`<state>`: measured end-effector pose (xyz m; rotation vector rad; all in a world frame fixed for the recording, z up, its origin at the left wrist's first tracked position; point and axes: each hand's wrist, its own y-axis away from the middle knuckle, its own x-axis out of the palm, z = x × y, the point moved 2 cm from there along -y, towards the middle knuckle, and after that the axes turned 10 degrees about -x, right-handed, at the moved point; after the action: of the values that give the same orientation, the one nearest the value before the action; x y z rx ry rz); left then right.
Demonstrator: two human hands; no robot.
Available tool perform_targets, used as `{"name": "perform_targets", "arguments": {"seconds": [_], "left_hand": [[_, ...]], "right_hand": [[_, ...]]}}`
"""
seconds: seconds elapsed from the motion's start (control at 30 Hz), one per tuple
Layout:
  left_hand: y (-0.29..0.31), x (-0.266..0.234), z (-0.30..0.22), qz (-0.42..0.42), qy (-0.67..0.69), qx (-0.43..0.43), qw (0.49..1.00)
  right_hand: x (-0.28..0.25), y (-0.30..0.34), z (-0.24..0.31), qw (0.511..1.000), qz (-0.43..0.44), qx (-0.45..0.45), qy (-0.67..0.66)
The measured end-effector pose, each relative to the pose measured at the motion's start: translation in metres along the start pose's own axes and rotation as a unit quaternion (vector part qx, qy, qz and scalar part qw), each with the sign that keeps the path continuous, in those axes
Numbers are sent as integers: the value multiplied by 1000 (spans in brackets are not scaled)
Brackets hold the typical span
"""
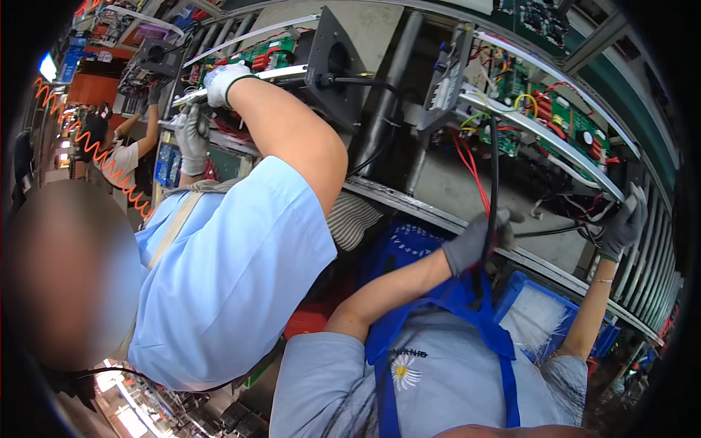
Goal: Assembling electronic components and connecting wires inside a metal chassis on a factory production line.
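Cable (pixel 493 168) runs from the frame's near rail (pixel 548 139) to the nearer left hand (pixel 478 242), crossing the rail's long axis. The right hand (pixel 624 225) is at the rail's right end; whether either hand grips, I cannot tell.

Light's fairly bright on the co-worker's pale blue short-sleeved shirt (pixel 226 270), w/ soft shade in its folds; the long silver metal rail (pixel 544 134) catches pale highlights. The area beside the thick silver metal roller (pixel 399 69) goes v. dark. Hot spots: blown-out white patches (pixel 133 422) low left, plus a glowing blue-white screen (pixel 47 67) upper left. Fisheye bend is strong (straight edges bow toward the rim), & corners go black. Co-worker's head (pixel 66 270) is a smooth smear; grey-gloved left hand (pixel 471 244) looks a bit soft. Far-left bkgd detail is tiny, hard to read.
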<state>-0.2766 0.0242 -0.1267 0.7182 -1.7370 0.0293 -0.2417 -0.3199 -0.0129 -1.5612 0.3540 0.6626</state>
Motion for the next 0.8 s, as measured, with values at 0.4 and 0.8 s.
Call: {"name": "perform_targets", "arguments": {"seconds": [0.4, 0.8], "left_hand": [[2, -111, -11, -470, -425, 101, 767], [101, -70, -44, -533, -428, 296, 667]], "right_hand": [[-21, 8, -9, 999, -23, 34, -32], [-4, -10, 20, 989, -73, 123, -32]]}}
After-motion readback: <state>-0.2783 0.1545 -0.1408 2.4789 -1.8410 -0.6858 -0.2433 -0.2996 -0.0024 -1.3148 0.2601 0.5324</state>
